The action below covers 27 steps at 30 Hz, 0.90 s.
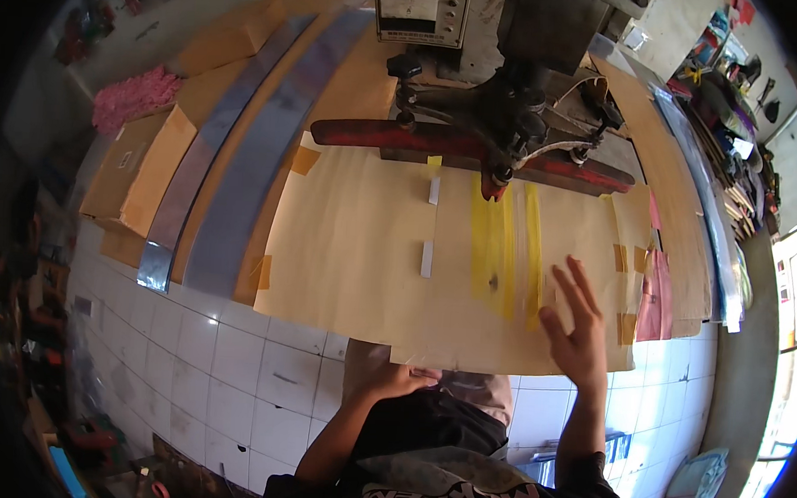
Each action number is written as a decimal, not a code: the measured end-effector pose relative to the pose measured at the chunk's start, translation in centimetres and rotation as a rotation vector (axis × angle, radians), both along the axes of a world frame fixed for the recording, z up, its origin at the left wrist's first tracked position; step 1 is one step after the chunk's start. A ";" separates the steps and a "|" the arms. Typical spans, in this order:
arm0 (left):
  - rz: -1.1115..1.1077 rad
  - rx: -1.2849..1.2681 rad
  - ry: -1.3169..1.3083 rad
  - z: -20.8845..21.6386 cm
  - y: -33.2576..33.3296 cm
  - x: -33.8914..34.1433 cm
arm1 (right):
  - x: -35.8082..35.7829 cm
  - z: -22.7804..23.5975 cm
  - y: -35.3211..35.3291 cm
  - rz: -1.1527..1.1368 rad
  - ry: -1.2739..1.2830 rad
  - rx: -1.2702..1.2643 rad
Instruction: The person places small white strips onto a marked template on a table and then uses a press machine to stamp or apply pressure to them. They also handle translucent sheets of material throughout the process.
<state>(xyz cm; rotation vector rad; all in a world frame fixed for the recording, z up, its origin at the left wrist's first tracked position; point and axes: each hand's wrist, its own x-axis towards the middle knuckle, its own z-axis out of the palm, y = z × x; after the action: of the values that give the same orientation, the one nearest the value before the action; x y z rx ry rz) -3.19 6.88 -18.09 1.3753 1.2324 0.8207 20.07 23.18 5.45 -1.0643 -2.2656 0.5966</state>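
The right hand (577,341) spreads wide, empty, beside long yellow strips (483,244) on tan paper (353,247). The left hand (401,378) has an unclear grip.

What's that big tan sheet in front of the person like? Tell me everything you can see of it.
The tan sheet looks like paper or thin card, spread roughly flat with faint ripples. Yellow strips run lengthwise right of its middle; two small white rectangles sit left of them. Brown tape pieces mark its sides. A red-edged machine head overhangs its far edge. The open right hand is over its near right part; contact is unclear.
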 end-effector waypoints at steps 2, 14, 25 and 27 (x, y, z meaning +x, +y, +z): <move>0.231 0.272 0.726 -1.7 1.9 -0.1 | 2.2 -0.1 1.1 -0.171 0.008 0.013; 0.281 0.218 0.806 -4.4 5.0 -0.4 | 5.0 -3.3 3.7 -0.310 0.348 -0.022; 0.262 0.193 0.784 -4.8 4.6 -0.3 | 5.1 -3.4 3.0 -0.314 0.589 -0.102; 0.259 0.188 0.784 -4.9 4.7 -0.2 | 5.1 -3.6 2.9 -0.308 0.610 -0.133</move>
<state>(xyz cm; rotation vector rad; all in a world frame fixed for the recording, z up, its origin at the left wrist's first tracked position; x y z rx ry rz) -3.35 11.53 -22.96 1.7967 2.0048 0.5850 25.13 26.06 1.84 -1.0830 -1.5226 0.8157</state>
